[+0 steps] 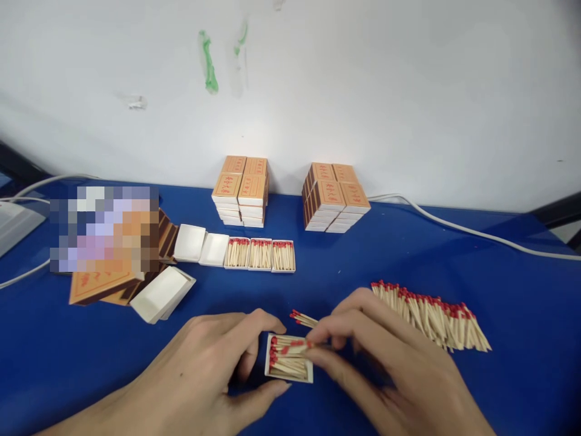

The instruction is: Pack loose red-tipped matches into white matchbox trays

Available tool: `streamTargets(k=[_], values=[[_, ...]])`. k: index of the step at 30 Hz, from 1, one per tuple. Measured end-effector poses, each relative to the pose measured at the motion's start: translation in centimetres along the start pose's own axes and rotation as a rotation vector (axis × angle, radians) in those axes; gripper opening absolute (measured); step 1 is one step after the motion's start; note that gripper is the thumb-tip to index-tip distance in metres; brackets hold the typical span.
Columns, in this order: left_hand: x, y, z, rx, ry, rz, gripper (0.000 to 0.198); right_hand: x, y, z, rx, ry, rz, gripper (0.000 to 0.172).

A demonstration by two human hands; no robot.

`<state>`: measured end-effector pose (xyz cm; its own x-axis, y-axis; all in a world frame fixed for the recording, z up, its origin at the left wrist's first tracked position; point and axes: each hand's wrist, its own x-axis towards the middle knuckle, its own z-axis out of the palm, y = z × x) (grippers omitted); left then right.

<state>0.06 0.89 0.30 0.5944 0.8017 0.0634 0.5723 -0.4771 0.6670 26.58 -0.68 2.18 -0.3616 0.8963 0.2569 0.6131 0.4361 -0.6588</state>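
Note:
A small white matchbox tray (289, 376) lies on the blue table (521, 387) near the front, part full of red-tipped matches. My left hand (213, 369) is closed round the tray's left side, thumb below and fingers above. My right hand (385, 363) pinches a few matches (300, 346) over the tray's top right corner. A few more matches (303, 318) stick out just behind my fingers. A long loose row of matches (431, 315) lies to the right of my right hand.
Three filled trays (261, 254) and two empty trays (202, 245) sit in a row mid-table. Two stacks of orange matchboxes (242, 191) (334, 197) stand by the wall. Outer sleeves (102, 284) and an empty tray (163, 293) lie at left. A white cable (476, 233) runs at right.

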Motion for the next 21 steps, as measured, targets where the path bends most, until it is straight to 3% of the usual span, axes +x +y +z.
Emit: streamTargets(k=[4,10,21], values=[[0.2,0.0,-0.2,-0.050,-0.036,0.020,0.023,-0.1,-0.7,1.1,0.184,-0.067,-0.080,0.005],[0.5,0.2,-0.2,-0.071,-0.031,0.037,0.012,-0.3,-0.4,2.5,0.193,-0.057,-0.054,0.002],[0.3,0.4,-0.1,-0.016,-0.010,0.064,0.018,0.2,-0.3,2.6,0.186,-0.052,0.003,0.009]])
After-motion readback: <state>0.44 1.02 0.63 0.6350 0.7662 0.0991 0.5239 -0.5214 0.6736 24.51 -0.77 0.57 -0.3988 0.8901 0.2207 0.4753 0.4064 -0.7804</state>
